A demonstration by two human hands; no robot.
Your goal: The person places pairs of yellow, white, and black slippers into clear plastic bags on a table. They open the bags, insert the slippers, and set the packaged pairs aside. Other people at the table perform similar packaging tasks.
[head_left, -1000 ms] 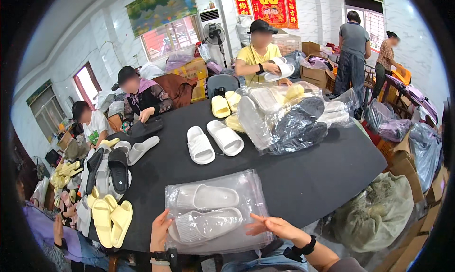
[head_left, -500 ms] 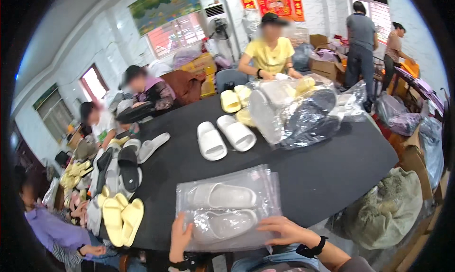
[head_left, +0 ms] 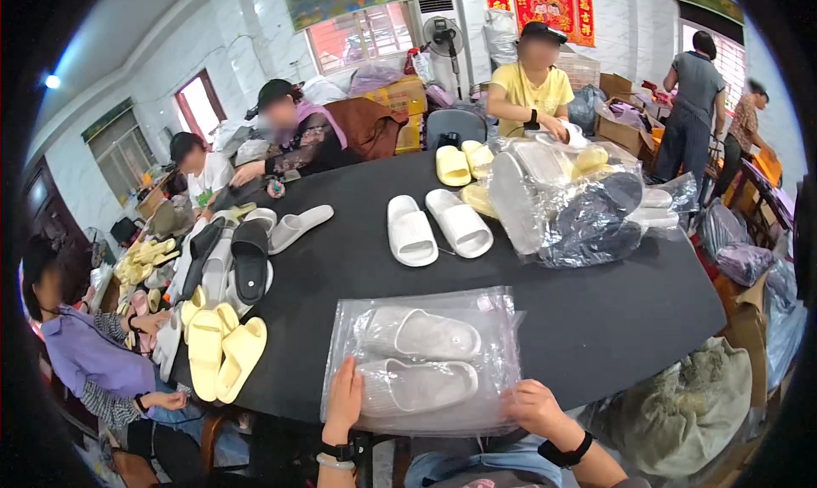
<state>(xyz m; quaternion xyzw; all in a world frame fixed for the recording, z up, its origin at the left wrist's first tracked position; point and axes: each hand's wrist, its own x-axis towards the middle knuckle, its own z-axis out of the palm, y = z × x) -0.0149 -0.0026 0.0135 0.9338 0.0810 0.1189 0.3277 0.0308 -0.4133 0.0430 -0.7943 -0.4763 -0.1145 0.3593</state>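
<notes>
Spreading out under and beyond both hands, the black table (head_left: 340,262) carries a heap of bagged slippers (head_left: 587,203) well past the right hand, on the far side. Nearer, straight ahead of the grip but apart from it, stands an unbagged white pair (head_left: 412,233). Between the hands, at the table's near edge, lies the clear plastic bag (head_left: 497,343), flat, with two grey slippers (head_left: 425,333) inside, one beyond the other, their ribbed straps toward the left hand and their heels toward the right.

The left hand (head_left: 343,397) rests over the bag's near left part, fingers nearly straight and close together; whether the thumb has any film, I cannot tell. The right hand (head_left: 536,405) has its fingers curled in at the bag's right edge (a pinch looks likely, but the fingertips are too indistinct to be sure).

The slippers look light, springy and hard to damage; the film is thin, limp and probably slippery, apt to crease or slide over them. The firmest hold should be through the plastic on the straps, beside the left fingers; the loose margin under the right fingers suits only a light pinch.
</notes>
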